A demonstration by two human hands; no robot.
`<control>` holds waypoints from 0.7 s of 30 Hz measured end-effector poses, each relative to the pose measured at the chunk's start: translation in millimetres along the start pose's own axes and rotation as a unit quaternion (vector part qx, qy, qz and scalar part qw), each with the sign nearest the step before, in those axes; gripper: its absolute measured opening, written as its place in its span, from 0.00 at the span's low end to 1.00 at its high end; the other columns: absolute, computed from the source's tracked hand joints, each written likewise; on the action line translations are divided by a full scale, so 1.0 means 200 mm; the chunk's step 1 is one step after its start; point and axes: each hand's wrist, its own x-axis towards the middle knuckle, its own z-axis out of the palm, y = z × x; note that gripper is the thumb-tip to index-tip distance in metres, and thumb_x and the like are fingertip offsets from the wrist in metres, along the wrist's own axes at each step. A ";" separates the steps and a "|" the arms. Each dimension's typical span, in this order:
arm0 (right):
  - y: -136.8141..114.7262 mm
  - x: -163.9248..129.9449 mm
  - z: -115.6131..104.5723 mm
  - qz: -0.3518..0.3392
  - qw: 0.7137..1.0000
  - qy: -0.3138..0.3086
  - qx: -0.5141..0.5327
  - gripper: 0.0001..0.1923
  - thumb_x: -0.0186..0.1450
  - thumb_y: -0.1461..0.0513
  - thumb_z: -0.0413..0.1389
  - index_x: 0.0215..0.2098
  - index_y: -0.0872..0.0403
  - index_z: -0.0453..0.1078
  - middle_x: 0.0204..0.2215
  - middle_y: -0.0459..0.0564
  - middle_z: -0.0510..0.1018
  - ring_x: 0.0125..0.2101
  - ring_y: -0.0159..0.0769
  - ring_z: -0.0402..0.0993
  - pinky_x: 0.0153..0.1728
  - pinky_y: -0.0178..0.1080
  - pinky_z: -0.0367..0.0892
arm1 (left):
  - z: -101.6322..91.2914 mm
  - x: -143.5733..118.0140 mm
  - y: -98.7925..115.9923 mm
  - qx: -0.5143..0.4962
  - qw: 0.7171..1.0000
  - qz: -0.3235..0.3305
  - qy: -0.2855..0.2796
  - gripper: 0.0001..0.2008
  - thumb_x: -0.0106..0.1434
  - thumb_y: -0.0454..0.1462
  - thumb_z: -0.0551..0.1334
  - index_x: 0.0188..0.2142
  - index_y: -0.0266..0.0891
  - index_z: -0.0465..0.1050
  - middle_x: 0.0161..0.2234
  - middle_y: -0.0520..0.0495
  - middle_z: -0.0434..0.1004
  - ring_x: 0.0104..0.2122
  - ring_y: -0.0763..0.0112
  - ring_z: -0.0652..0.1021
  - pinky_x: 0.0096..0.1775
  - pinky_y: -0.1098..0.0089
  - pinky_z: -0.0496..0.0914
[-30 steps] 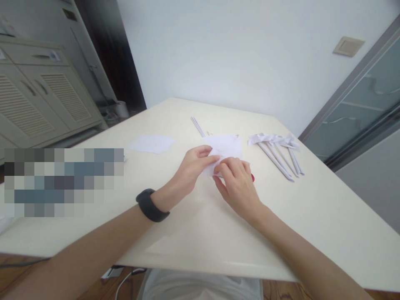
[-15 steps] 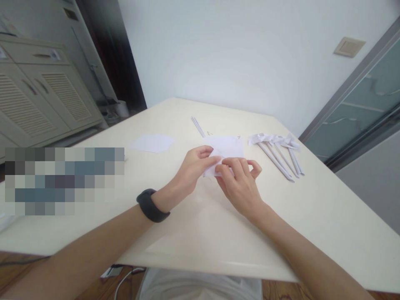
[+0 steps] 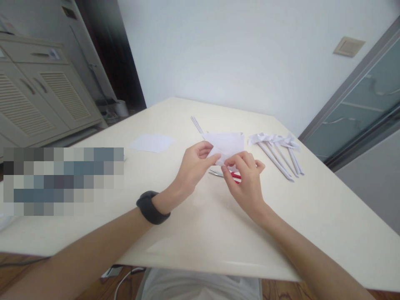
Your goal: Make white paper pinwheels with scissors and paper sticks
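both hands are pinching a white paper sheet (image 3: 226, 146) just above the bench (image 3: 187, 233), the left hand (image 3: 193, 166) steadying one corner while the right hand (image 3: 246, 179) is gripping the near edge, as if to keep a fold crisp. red-handled scissors (image 3: 229, 175) are lying underneath, and 5 or so rolled paper sticks (image 3: 279, 152) are sitting well to the right, out of the way.

One head-worn camera looks forward and down, close over the table (image 3: 312, 216) toward the wall (image 3: 250, 50)
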 end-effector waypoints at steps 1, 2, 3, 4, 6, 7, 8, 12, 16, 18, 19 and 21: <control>0.00 0.00 0.00 0.006 1.000 -0.001 0.007 0.04 0.64 0.64 0.52 0.31 0.52 0.64 0.31 0.45 0.71 0.34 0.34 0.67 0.40 0.42 0.48 | 0.00 0.00 0.00 0.010 1.000 0.012 0.006 0.11 0.53 0.35 0.63 0.38 0.35 0.72 0.39 0.45 0.77 0.37 0.68 0.77 0.37 0.72 0.70; 0.00 0.00 0.00 0.010 1.000 -0.001 0.012 0.04 0.65 0.64 0.52 0.31 0.52 0.65 0.31 0.45 0.71 0.34 0.34 0.67 0.40 0.42 0.49 | 0.00 0.00 -0.01 0.022 0.999 0.024 0.010 0.11 0.53 0.35 0.63 0.38 0.36 0.72 0.39 0.45 0.77 0.37 0.68 0.77 0.38 0.72 0.71; 0.00 0.01 -0.01 0.012 1.000 0.001 0.014 0.05 0.65 0.63 0.52 0.30 0.52 0.65 0.31 0.45 0.71 0.34 0.34 0.67 0.40 0.42 0.49 | 0.01 0.00 -0.01 0.034 0.999 0.034 0.013 0.11 0.53 0.35 0.63 0.37 0.36 0.72 0.39 0.45 0.77 0.37 0.67 0.77 0.38 0.71 0.71; 0.00 0.01 -0.01 0.012 1.000 0.005 0.015 0.05 0.65 0.63 0.52 0.30 0.52 0.65 0.31 0.45 0.71 0.34 0.34 0.67 0.40 0.42 0.49 | 0.01 0.00 -0.01 0.046 0.998 0.043 0.013 0.11 0.53 0.35 0.63 0.37 0.36 0.72 0.39 0.45 0.77 0.37 0.67 0.77 0.39 0.71 0.71; 0.00 0.01 -0.02 0.014 1.000 0.010 0.019 0.06 0.65 0.61 0.53 0.30 0.52 0.66 0.31 0.45 0.72 0.34 0.35 0.67 0.40 0.42 0.50 | 0.01 -0.01 -0.01 0.067 0.996 0.056 0.009 0.10 0.54 0.36 0.63 0.37 0.36 0.72 0.39 0.45 0.77 0.39 0.66 0.77 0.41 0.70 0.71; 0.00 0.02 -0.03 0.016 1.000 0.011 0.023 0.05 0.65 0.61 0.53 0.30 0.52 0.66 0.31 0.45 0.72 0.34 0.35 0.67 0.41 0.42 0.50 | 0.00 -0.01 -0.01 0.075 0.995 0.061 0.005 0.10 0.54 0.36 0.63 0.37 0.36 0.72 0.39 0.45 0.77 0.40 0.65 0.77 0.42 0.69 0.71; 0.00 0.02 -0.03 0.018 0.999 0.011 0.028 0.05 0.65 0.60 0.53 0.30 0.52 0.66 0.31 0.45 0.73 0.34 0.35 0.67 0.41 0.42 0.51 | 0.00 -0.01 -0.01 0.082 0.995 0.064 0.002 0.10 0.55 0.36 0.62 0.38 0.36 0.72 0.39 0.45 0.77 0.40 0.65 0.77 0.43 0.69 0.71; -0.01 0.03 -0.05 0.030 0.998 0.012 0.049 0.06 0.64 0.60 0.55 0.29 0.52 0.65 0.30 0.44 0.73 0.32 0.34 0.67 0.41 0.42 0.52 | 0.01 -0.01 -0.01 0.087 0.994 0.067 -0.004 0.09 0.55 0.36 0.61 0.37 0.36 0.71 0.38 0.45 0.77 0.39 0.66 0.77 0.42 0.70 0.71; 0.00 0.04 -0.06 0.066 0.993 0.005 0.096 0.07 0.62 0.62 0.56 0.27 0.52 0.64 0.29 0.43 0.72 0.31 0.33 0.66 0.40 0.41 0.55 | 0.01 -0.01 -0.01 0.086 0.994 0.065 -0.004 0.08 0.55 0.35 0.60 0.36 0.36 0.71 0.37 0.46 0.77 0.38 0.67 0.77 0.41 0.70 0.71; 0.01 0.05 -0.06 0.091 0.988 -0.002 0.122 0.07 0.62 0.62 0.56 0.27 0.52 0.64 0.28 0.43 0.71 0.29 0.33 0.65 0.38 0.40 0.57 | 0.01 -0.01 -0.01 0.081 0.995 0.063 -0.005 0.08 0.55 0.36 0.61 0.35 0.37 0.71 0.36 0.47 0.76 0.38 0.67 0.77 0.41 0.71 0.71; 0.01 0.05 -0.06 0.101 0.986 -0.006 0.134 0.07 0.62 0.62 0.56 0.26 0.52 0.64 0.27 0.43 0.71 0.29 0.33 0.64 0.37 0.40 0.57 | 0.01 -0.01 -0.01 0.076 0.995 0.059 -0.008 0.08 0.55 0.36 0.61 0.35 0.37 0.71 0.36 0.47 0.77 0.38 0.67 0.77 0.41 0.71 0.71; 0.02 0.05 -0.06 0.117 0.981 -0.013 0.152 0.07 0.61 0.62 0.56 0.26 0.52 0.64 0.27 0.43 0.70 0.29 0.33 0.64 0.35 0.39 0.58 | 0.01 -0.01 0.00 0.058 0.997 0.045 -0.017 0.08 0.55 0.36 0.61 0.36 0.36 0.72 0.37 0.46 0.77 0.38 0.67 0.77 0.40 0.71 0.71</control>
